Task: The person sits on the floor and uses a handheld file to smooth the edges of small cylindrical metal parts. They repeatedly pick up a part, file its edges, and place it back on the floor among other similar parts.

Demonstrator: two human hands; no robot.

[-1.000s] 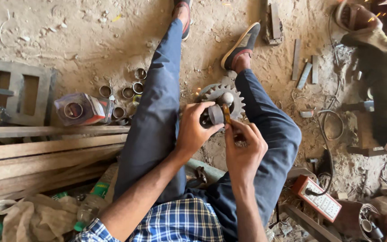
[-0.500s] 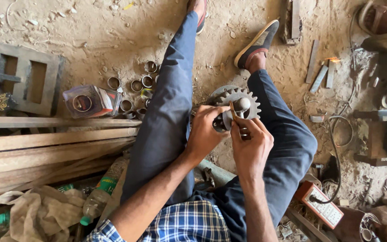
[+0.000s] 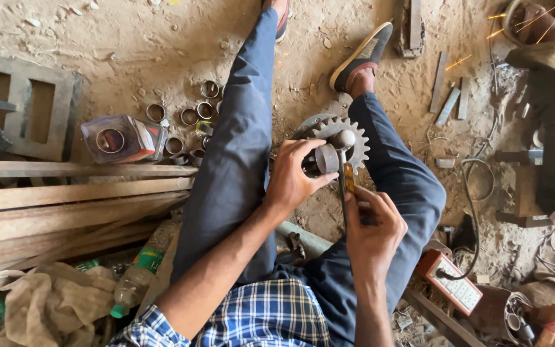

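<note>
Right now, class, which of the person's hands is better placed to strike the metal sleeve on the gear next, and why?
Right, probably. The right hand grips the hammer, whose head sits just above the metal sleeve. The left hand is busy holding that sleeve on the gear.

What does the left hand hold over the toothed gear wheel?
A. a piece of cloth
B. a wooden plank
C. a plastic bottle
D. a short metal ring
D: the left hand grips a short metal ring just above the toothed gear wheel, while the right hand holds a hammer.

Dusty dirt floor (image 3: 130, 45), stacked wooden planks (image 3: 65, 205)
</note>
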